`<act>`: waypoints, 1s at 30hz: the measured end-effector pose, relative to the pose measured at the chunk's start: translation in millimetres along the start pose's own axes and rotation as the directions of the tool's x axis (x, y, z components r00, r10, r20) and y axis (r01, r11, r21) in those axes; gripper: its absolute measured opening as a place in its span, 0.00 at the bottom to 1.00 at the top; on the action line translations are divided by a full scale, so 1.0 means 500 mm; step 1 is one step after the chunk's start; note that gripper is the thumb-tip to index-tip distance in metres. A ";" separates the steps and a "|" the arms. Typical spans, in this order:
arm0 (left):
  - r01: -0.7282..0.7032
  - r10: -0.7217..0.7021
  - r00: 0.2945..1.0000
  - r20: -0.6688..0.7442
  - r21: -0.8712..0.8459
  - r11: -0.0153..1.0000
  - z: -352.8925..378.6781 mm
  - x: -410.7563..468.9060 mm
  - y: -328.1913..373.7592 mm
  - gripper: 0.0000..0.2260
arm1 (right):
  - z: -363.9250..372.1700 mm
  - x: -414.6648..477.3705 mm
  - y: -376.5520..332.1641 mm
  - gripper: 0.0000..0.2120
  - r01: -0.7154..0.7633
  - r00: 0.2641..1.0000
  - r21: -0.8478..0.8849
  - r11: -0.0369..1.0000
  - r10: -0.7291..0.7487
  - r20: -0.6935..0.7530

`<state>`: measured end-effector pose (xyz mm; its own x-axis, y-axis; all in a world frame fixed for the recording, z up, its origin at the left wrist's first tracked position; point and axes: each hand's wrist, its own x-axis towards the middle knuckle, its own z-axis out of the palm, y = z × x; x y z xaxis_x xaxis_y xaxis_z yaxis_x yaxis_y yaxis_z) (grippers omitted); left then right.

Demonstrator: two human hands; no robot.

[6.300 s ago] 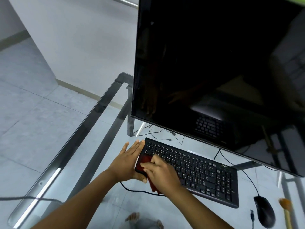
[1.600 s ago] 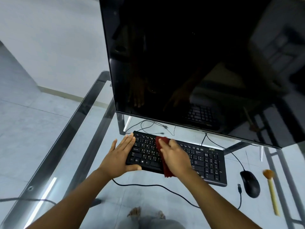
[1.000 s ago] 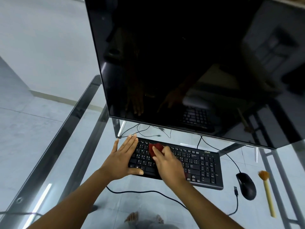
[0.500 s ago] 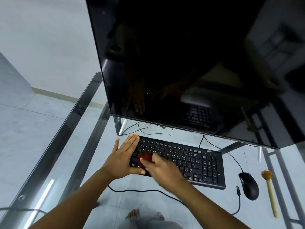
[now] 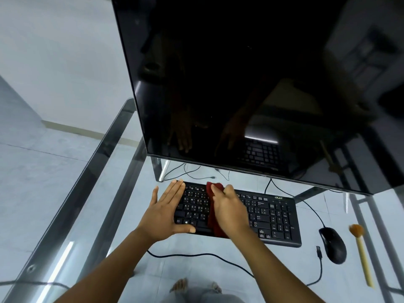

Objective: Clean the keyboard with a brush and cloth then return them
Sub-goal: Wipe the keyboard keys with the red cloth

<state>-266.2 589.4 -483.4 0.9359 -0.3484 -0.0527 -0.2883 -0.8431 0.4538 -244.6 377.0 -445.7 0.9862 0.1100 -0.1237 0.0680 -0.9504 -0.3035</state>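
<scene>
The black keyboard is set on the glass table below the monitor. Its left end is held down by the left hand, laid flat, fingers straight. A red cloth is gripped by the right hand, fingers bent, and pressed on the keys (left of centre). The brush is laid right of the mouse, untouched.

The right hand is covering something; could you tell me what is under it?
A red cloth shows under the right hand, draped across the keyboard. The keys beneath them are hidden.
</scene>
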 end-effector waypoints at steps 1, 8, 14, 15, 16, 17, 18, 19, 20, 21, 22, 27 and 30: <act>-0.005 0.005 1.000 -0.002 -0.002 1.000 0.001 0.000 0.000 0.56 | 0.006 -0.002 -0.013 0.21 0.007 1.000 0.028 1.000 -0.007 0.007; -0.019 0.018 1.000 -0.015 -0.038 0.999 0.004 0.000 -0.001 0.55 | -0.002 0.006 -0.007 0.18 0.146 0.986 0.112 0.983 -0.154 0.063; -0.021 0.021 1.000 -0.016 -0.034 0.999 0.007 -0.002 -0.003 0.54 | -0.002 0.001 -0.066 0.19 0.210 0.969 0.045 0.977 -0.214 0.123; -0.024 0.023 1.000 -0.016 -0.034 0.999 0.006 -0.002 -0.002 0.54 | 0.000 -0.005 -0.067 0.19 0.294 0.942 0.039 0.955 -0.297 0.155; -0.025 0.025 1.000 -0.014 -0.032 0.999 0.006 -0.002 -0.002 0.54 | -0.005 -0.004 -0.057 0.19 0.336 0.929 0.012 0.942 -0.333 0.161; -0.022 0.021 1.000 -0.009 -0.024 0.999 0.003 -0.002 -0.001 0.54 | -0.013 0.005 -0.042 0.20 0.315 0.940 -0.030 0.948 -0.308 0.143; -0.016 0.016 1.000 -0.002 -0.007 1.000 0.002 -0.001 -0.001 0.55 | -0.017 0.016 -0.024 0.20 0.221 0.972 -0.076 0.972 -0.212 0.102; -0.010 0.010 1.000 0.008 0.021 1.000 0.000 0.000 -0.001 0.55 | -0.024 0.024 -0.010 0.21 0.106 0.993 -0.122 0.987 -0.098 0.063; -0.010 0.010 1.000 0.014 0.059 0.998 -0.001 0.001 0.000 0.55 | -0.026 0.024 -0.005 0.20 0.028 0.998 -0.148 0.989 -0.020 0.052; -0.016 0.015 1.000 0.013 0.106 0.994 -0.002 0.002 0.002 0.55 | -0.026 0.015 -0.007 0.21 0.022 0.998 -0.146 0.989 -0.013 0.059; -0.025 0.023 1.000 0.015 0.157 0.987 -0.002 0.004 0.005 0.55 | -0.021 0.001 -0.014 0.21 0.063 0.994 -0.091 0.994 -0.055 0.095; -0.119 0.118 0.993 0.014 0.203 0.972 0.000 0.031 0.055 0.54 | -0.049 -0.053 0.044 0.17 0.118 0.976 0.047 0.992 -0.125 0.179; -0.162 0.152 0.986 0.072 0.166 0.973 0.013 0.055 0.092 0.54 | -0.057 -0.042 0.092 0.18 -0.069 0.997 -0.060 0.996 0.070 0.015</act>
<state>-255.1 538.3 -469.8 0.8642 -0.5009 -0.0475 -0.4655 -0.8318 0.3022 -257.7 322.7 -430.4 0.9862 0.0478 -0.1584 0.0089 -0.9713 -0.2375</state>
